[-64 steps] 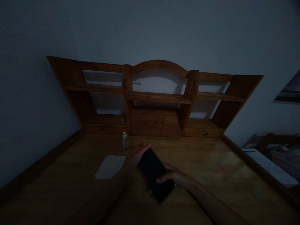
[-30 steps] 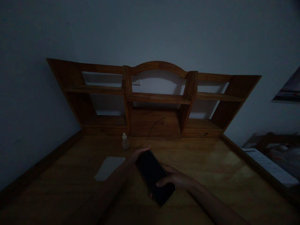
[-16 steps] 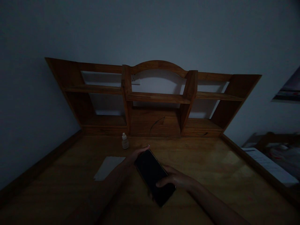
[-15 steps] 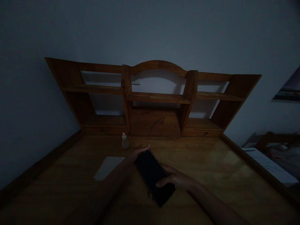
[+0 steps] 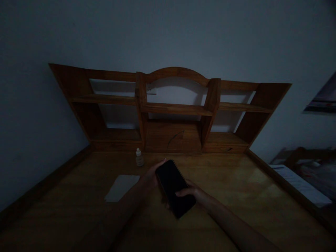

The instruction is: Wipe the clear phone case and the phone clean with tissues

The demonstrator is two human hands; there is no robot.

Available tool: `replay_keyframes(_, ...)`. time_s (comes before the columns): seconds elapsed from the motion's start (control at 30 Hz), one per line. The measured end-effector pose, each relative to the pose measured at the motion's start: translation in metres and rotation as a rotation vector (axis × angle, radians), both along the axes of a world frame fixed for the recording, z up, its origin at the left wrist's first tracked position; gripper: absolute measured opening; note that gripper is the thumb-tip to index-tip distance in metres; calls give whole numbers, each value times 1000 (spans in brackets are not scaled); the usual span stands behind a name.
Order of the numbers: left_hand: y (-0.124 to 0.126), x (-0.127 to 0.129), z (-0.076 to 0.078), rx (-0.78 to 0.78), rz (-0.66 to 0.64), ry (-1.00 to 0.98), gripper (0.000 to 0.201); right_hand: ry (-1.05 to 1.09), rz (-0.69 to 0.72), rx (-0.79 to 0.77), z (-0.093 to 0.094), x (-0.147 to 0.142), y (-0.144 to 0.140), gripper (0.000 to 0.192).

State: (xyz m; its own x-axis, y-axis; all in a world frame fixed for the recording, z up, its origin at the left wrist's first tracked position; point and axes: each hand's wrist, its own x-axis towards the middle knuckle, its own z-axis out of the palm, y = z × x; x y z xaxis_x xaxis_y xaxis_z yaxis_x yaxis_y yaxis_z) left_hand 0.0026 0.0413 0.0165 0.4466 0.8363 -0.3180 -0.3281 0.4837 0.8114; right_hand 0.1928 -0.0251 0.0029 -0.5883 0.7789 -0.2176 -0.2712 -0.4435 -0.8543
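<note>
Over desk | both hands gripping dark phone | left, right | bottle near

Left hand, right hand: fingers curled, gripping.

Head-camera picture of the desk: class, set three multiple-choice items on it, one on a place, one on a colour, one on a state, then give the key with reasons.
1. Where does the small bottle stand?
A. on the top shelf
B. on the desk before the shelf unit
C. on the phone

2. What colour is the sheet on the desk?
A. white
B. red
C. black

3. The phone screen is
A. lit
B. cracked
C. dark

Key: B, it stands on the desk at the unit's foot; A, it shows pale white; C, the screen is black, held by left hand and right hand.
</note>
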Motion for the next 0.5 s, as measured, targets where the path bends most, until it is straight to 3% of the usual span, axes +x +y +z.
replay_keyframes(0.33, 11, -9, -14, -83, -29, -52, 28, 23, 29, -20, -5, 8, 4, 69)
replay_keyframes(0.5, 10, -14, -6, -18, -86, -64, 26, 47, 51, -32, -1, 8, 2, 69)
